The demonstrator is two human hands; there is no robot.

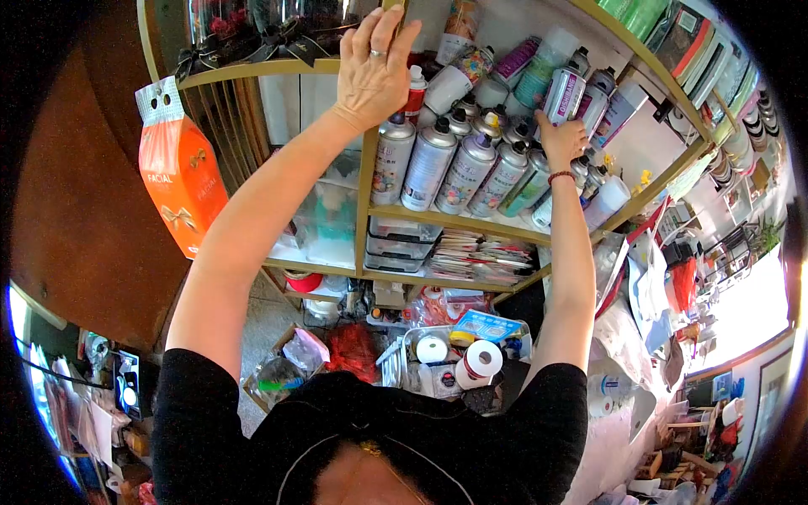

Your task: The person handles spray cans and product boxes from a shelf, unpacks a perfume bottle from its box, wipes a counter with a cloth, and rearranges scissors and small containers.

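Observation:
My left hand (376, 71) rests against the upright post of the gold-edged shelf (368, 181), its fingers bent over the post near the top. On the right, my right hand (562, 143) reaches among the spray cans, its fingers curled around the lower part of a white can with purple lettering (564, 94). That can stands tilted above the front row. Several silver spray cans (432, 164) stand upright along the shelf's front edge, left of my right hand. A red can (415, 91) is just right of my left hand.
An orange facial tissue pack (181, 172) hangs at the left. Below the cans are clear drawers (400, 244) and stacked packets (480, 254). Lower down, a metal tray (404, 358) holds white rolls (480, 364). Red shredded material (352, 349) lies beside a box of plastic bags.

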